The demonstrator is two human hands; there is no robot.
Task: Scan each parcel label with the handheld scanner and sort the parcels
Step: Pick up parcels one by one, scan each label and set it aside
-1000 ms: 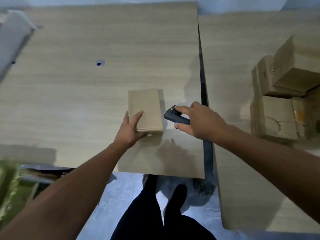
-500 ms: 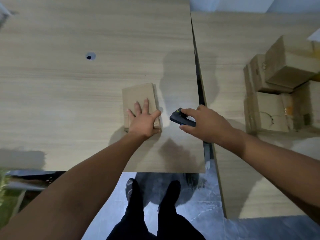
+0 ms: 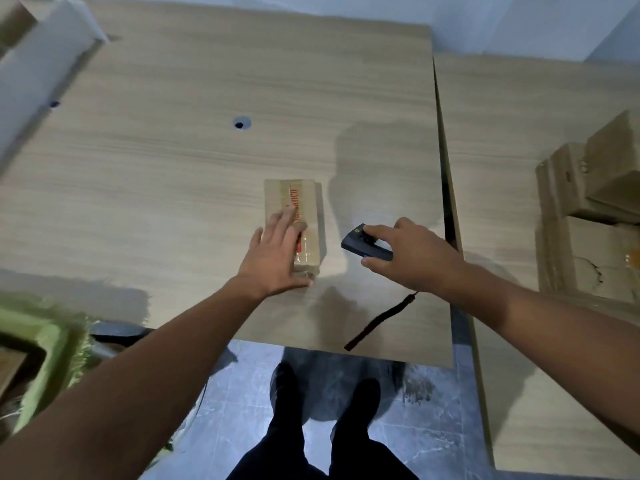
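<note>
I am steadying the parcel under my spread left hand, aiming the scanner gripped in my right hand.

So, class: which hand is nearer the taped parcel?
Left. The left hand lies flat on the parcel; the right hand, holding the scanner, is apart to its right.

Two wood-grain tables stand side by side on a grey marbled floor, pale wall behind.
</note>
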